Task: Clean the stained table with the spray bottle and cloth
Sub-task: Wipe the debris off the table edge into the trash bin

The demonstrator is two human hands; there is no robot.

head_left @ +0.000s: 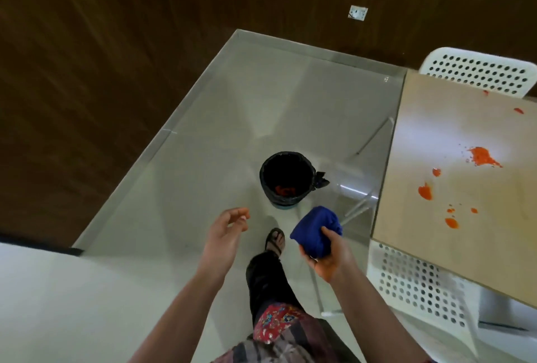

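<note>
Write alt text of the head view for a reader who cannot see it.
A person's right hand grips a bunched blue cloth beside a wooden table spattered with orange-red stains. The left hand is open near a black-lined bin on the floor.

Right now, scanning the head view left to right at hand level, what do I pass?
Left hand, open → blue cloth gripped in the right hand → table → orange stains on it. The black bin overlaps the cloth sideways, so it is left out.
</note>
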